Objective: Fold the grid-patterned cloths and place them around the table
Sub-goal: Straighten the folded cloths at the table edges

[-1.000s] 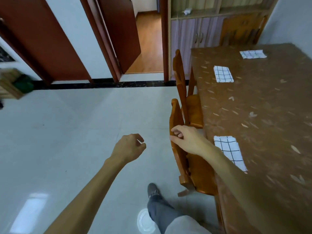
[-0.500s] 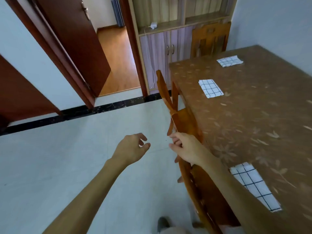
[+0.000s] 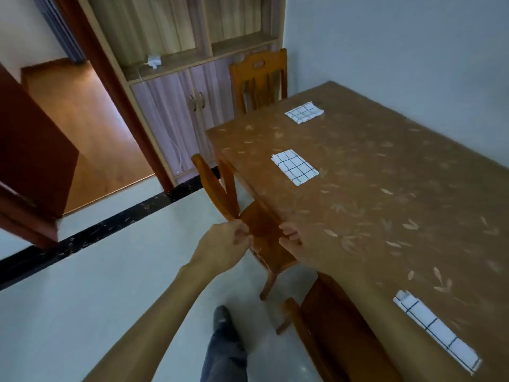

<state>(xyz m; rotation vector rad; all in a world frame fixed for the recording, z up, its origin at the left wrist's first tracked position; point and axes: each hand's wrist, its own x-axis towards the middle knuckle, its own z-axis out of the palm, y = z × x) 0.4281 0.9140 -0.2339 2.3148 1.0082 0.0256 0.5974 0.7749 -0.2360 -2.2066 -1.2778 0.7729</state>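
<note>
Folded cloths on worktop (image 3: pixel 385 202): upper cloth (image 3: pixel 304 112), centre cloth (image 3: pixel 294 167), lower-right cloth (image 3: pixel 438 330) near edge. Left grip (image 3: pixel 223 245) curled at chair (image 3: pixel 214 188). Right grip (image 3: pixel 294 238) curled, blurred, at worktop edge. We cannot tell if either holds chair; neither holds cloth. Risk: our right forearm sweeps lower-right cloth off; shoved chair jolts worktop.

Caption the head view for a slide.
Three folded grid cloths lie on the table; left hand and right hand hover near a chair.

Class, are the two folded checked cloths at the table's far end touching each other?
Apart. The head view shows bare table between the far cloth and the middle cloth.
</note>
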